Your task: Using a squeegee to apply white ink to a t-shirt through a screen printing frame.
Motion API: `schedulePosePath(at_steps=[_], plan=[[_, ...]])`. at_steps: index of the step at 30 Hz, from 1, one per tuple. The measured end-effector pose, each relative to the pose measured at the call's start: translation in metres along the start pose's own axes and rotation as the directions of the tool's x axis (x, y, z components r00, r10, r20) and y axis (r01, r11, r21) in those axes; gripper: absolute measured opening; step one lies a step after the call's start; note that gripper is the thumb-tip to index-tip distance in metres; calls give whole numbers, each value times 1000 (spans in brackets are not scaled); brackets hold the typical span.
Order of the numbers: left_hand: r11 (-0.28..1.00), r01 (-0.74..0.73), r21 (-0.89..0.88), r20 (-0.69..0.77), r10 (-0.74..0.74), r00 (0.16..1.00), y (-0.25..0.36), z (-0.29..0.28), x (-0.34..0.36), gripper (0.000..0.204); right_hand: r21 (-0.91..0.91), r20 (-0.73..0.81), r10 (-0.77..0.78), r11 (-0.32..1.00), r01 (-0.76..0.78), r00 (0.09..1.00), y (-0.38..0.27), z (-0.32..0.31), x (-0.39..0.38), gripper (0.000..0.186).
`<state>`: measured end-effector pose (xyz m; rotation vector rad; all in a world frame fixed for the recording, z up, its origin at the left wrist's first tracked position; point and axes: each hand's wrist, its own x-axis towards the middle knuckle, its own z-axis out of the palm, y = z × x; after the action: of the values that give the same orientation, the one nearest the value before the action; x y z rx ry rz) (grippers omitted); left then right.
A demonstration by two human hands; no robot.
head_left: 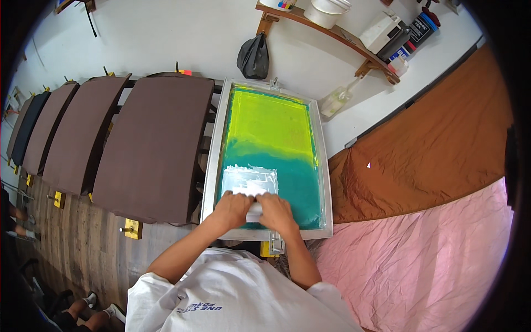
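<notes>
A screen-printing frame [324,193] with pale metal edges lies before me. Its mesh is yellow-green [271,119] at the far part and teal [301,188] nearer me. White ink [243,177] covers a rectangular patch at the near left of the mesh. My left hand [235,209] and my right hand [275,211] are close together with fingers curled over a squeegee [254,210], at the near edge of that patch. Most of the squeegee is hidden under my hands.
Dark brown fabric-covered boards [155,144] stand in a row on the left. Brown cloth [398,149] and pink cloth [420,260] spread on the right. A wall shelf [326,30] holds containers; a black bag [254,58] hangs below it. People's legs show at lower left.
</notes>
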<state>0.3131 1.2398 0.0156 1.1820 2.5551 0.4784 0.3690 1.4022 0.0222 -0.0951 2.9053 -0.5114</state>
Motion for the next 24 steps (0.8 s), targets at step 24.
schedulePosePath(at_steps=[24], plan=[[972, 14, -235, -282, -82, 956, -1, 39, 3, 45, 58, -237, 5, 998, 9, 971, 14, 31, 0, 50]])
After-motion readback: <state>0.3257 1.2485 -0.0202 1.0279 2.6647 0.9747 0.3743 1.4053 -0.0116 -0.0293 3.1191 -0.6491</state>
